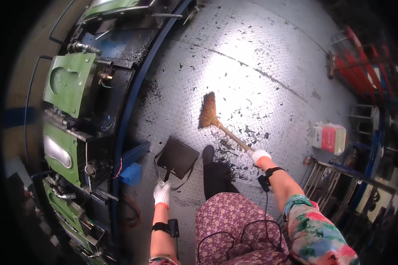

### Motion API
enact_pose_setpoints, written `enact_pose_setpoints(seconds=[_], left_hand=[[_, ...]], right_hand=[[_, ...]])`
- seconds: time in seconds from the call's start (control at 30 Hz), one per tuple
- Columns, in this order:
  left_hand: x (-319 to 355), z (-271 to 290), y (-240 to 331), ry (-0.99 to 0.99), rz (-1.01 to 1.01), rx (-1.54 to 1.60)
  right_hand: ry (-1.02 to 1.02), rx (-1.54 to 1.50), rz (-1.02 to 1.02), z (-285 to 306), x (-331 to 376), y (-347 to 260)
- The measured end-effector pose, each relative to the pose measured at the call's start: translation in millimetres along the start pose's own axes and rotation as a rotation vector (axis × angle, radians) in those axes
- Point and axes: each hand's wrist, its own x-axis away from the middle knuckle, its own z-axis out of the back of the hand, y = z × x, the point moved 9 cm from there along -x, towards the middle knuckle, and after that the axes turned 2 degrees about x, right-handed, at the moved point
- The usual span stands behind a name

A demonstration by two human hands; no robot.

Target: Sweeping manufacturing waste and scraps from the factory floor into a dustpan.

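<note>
My right hand (259,156), in a white glove with an orange cuff, is wrapped round the wooden handle of a broom (209,111). The broom's straw head rests on the metal floor ahead of me, tilted to the left. My left hand (162,194), gloved the same way, grips the handle of a black dustpan (177,157) low on the left. The pan lies near the floor with a wire or strap around its sides. Dark scraps (247,132) are strewn over the floor, thickest between the broom handle and my foot (208,153).
A row of machines with green mould plates (69,84) runs along the left, behind a blue rail (139,75). Beside the dustpan is a blue object (131,174). At right stand a white and red package (329,138), a metal rack (325,181) and red frames (353,66).
</note>
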Motion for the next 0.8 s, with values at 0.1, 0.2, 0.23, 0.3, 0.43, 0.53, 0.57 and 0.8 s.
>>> enact_pose_setpoints(seconds=[0.1, 0.2, 0.23, 0.3, 0.43, 0.53, 0.57, 0.8], left_hand=[[-34, -23, 28, -0.072, 0.078, -0.137], [-63, -21, 38, -0.008, 0.179, -0.313], [-67, -24, 41, 0.013, 0.215, -0.285], [-63, -20, 42, 0.112, 0.260, -0.177], [-68, -15, 121, 0.286, 0.257, -0.107], [-59, -26, 183, 0.333, 0.042, -0.263], [-58, -39, 195, 0.219, 0.081, -0.222], [-66, -83, 250, 0.075, 0.159, -0.258]], right_hand=[[0.018, -0.073, -0.302, 38, 33, 94], [0.029, -0.062, -0.445, 80, 55, 143], [0.025, -0.054, -0.452, 99, 59, 137], [0.093, 0.038, -0.420, 151, 57, 108], [0.024, -0.015, -0.133, 221, -14, -40], [-0.002, -0.017, 0.261, 228, -107, -189], [0.004, 0.013, 0.423, 242, -120, -253], [-0.127, -0.142, 0.381, 344, -291, -402]])
